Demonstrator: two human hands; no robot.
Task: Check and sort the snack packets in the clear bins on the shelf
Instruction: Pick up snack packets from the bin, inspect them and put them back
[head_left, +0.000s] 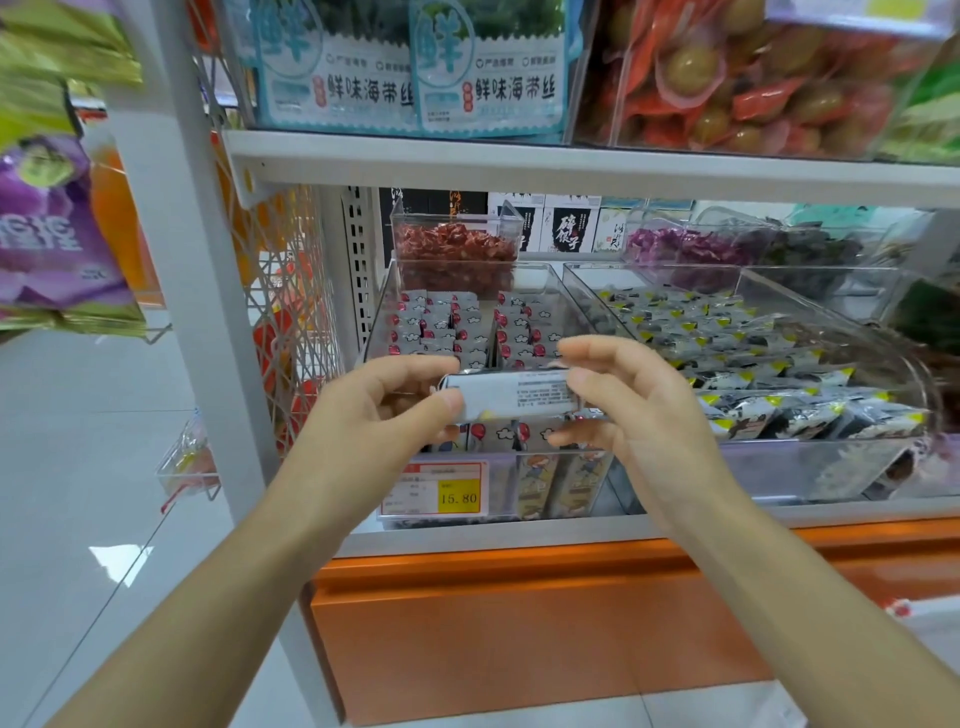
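Both hands hold one white snack packet (511, 396) level in front of the left clear bin (558, 283), its printed back label facing me. My left hand (384, 410) pinches the packet's left end between thumb and fingers. My right hand (618, 405) pinches its right end. Behind the packet, the bin holds rows of white packets with red balloons and clouds (452, 330). The right clear bin (831, 306) is filled with black-and-white packets with yellow corners (727, 353).
A yellow price tag reading 15.80 (435, 491) hangs on the bin's front. A small clear box of red snacks (454, 247) stands at the back. The upper shelf (519, 158) carries seaweed bags and red packs. An orange base panel (519, 623) lies below.
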